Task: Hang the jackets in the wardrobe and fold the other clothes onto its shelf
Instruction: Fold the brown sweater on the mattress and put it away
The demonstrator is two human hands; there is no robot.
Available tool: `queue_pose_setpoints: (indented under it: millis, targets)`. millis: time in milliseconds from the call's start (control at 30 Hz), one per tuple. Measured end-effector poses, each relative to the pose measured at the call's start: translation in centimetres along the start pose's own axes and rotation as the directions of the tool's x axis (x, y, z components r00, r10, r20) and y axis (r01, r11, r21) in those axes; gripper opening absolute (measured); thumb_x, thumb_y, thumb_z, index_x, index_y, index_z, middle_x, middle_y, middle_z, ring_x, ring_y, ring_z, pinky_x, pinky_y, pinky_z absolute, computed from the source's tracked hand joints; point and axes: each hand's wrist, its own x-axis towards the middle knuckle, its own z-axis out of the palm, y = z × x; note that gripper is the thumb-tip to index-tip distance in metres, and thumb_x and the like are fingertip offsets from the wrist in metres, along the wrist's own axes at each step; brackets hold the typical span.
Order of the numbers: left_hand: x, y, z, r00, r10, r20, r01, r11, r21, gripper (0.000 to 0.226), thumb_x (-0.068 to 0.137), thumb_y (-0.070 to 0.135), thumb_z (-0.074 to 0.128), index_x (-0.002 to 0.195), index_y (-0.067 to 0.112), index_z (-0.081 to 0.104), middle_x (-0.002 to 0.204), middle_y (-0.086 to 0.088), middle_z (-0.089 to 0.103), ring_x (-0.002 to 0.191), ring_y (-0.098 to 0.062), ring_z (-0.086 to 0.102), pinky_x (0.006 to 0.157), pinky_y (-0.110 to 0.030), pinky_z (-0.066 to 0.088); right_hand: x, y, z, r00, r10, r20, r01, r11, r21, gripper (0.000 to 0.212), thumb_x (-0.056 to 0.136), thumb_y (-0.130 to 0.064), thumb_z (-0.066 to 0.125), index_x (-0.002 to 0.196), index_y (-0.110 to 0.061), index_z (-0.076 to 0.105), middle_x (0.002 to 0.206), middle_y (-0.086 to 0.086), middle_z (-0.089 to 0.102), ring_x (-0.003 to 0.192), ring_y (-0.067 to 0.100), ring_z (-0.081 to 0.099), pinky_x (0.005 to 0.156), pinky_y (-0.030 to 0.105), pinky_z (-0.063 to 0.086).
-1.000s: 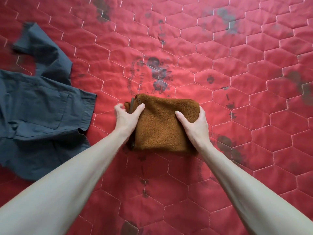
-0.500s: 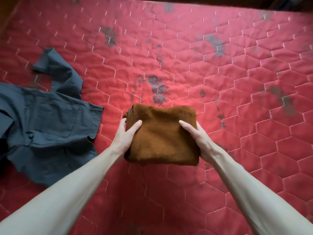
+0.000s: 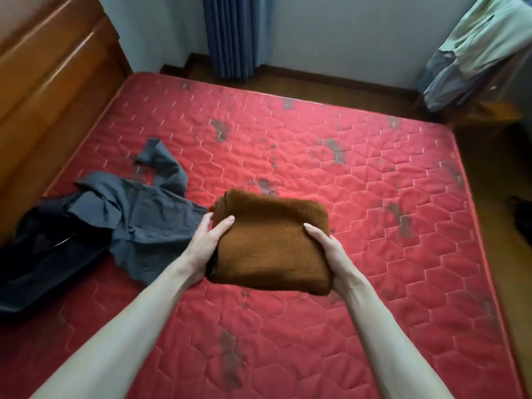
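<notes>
While I hold the folded brown garment (image 3: 273,243) between both hands, left hand (image 3: 210,243) and right hand (image 3: 331,254) each gripping a side, it hangs above the bed (image 3: 359,197) (shelf unseen); the grey shirt (image 3: 138,220) at mid-left looks unfolded.

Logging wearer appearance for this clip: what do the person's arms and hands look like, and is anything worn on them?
Both forearms are bare up to the frame's lower edge: no sleeve in view. The left hand and right hand wear no gloves, and no rings, watch or bracelet show on what is visible. Slender arms, long fingers; the nails look short and unpainted. No markings show.
</notes>
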Motion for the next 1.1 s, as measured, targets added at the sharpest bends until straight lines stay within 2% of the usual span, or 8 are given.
queue_pose_setpoints:
  millis: [67,200,267,367,500,667,800,1100]
  targets:
    - [-3.9,3.0,0.4,0.999,0.049,-0.017,-0.049,0.999,-0.016,0.031,0.098,0.038,0.07,0.124,0.024,0.061,0.121,-0.004,0.07,0.099,-0.01,0.071,0.083,-0.03,0.054,-3.9,-2.7,0.6,0.999,-0.008,0.034,0.008,1.0,0.016,0.061,0.086,-0.05,0.077,0.129,-0.008,0.068,0.12,0.017,0.075,0.103,0.03,0.074,0.088,0.042,0.059]
    - [-10.7,7.8,1.3,0.988,0.13,-0.084,-0.137,0.987,-0.083,0.025,0.101,0.036,0.066,0.122,0.024,0.06,0.119,-0.005,0.07,0.1,-0.014,0.071,0.082,-0.03,0.058,-11.7,-6.8,1.4,0.995,-0.038,0.092,0.034,0.998,0.05,0.058,0.086,-0.058,0.072,0.127,-0.018,0.069,0.114,0.012,0.076,0.093,0.028,0.075,0.081,0.044,0.061]
    - [-13.5,9.6,1.9,0.978,0.16,-0.134,-0.178,0.975,-0.132,0.023,0.102,0.033,0.065,0.123,0.025,0.06,0.115,-0.003,0.071,0.093,-0.01,0.072,0.076,-0.026,0.06,-14.8,-7.8,1.7,0.984,-0.086,0.159,0.088,0.996,-0.002,0.057,0.086,-0.055,0.074,0.135,-0.027,0.062,0.123,0.008,0.075,0.107,0.028,0.074,0.088,0.047,0.06]
    - [-17.4,10.9,2.2,0.975,0.164,-0.153,-0.193,0.96,-0.204,0.032,0.101,0.033,0.065,0.131,0.021,0.06,0.116,-0.004,0.072,0.085,-0.009,0.076,0.065,-0.023,0.059,-18.1,-8.7,2.3,0.965,-0.161,0.207,0.176,0.983,-0.055,0.058,0.086,-0.04,0.078,0.138,-0.027,0.057,0.125,0.007,0.074,0.11,0.029,0.073,0.079,0.042,0.061]
    - [-22.3,10.9,0.8,0.982,0.142,-0.127,-0.177,0.928,-0.328,0.04,0.097,0.037,0.069,0.135,0.029,0.059,0.126,-0.007,0.073,0.108,-0.022,0.075,0.08,-0.035,0.062,-20.6,-10.0,3.4,0.941,-0.195,0.277,0.224,0.972,-0.077,0.051,0.088,-0.032,0.077,0.134,-0.024,0.059,0.123,0.012,0.074,0.103,0.03,0.074,0.071,0.04,0.061]
    - [-28.2,9.7,-2.4,0.956,0.199,-0.216,-0.269,0.886,-0.377,0.048,0.095,0.027,0.071,0.14,0.033,0.054,0.128,-0.004,0.071,0.107,-0.017,0.075,0.076,-0.03,0.062,-22.9,-10.5,7.3,0.895,-0.142,0.422,0.214,0.968,-0.129,0.047,0.089,-0.034,0.074,0.133,-0.022,0.062,0.117,0.013,0.075,0.086,0.026,0.074,0.059,0.034,0.059]
    - [-32.3,8.7,-6.1,0.905,0.242,-0.349,-0.36,0.873,-0.33,0.063,0.088,0.027,0.078,0.144,0.031,0.048,0.133,-0.005,0.068,0.11,-0.017,0.073,0.085,-0.029,0.059,-24.5,-9.5,12.2,0.861,-0.098,0.5,0.204,0.966,-0.162,0.04,0.093,-0.032,0.07,0.131,-0.019,0.063,0.106,0.011,0.076,0.076,0.021,0.074,0.053,0.03,0.056]
    - [-42.2,5.3,-15.9,0.747,0.245,-0.618,-0.498,0.822,-0.276,0.055,0.097,0.024,0.068,0.146,0.029,0.044,0.132,-0.002,0.064,0.114,-0.016,0.07,0.084,-0.025,0.058,-28.7,-5.4,25.1,0.761,0.038,0.647,0.243,0.909,-0.339,0.048,0.091,-0.045,0.073,0.131,-0.022,0.065,0.115,0.006,0.078,0.101,0.023,0.077,0.077,0.032,0.061]
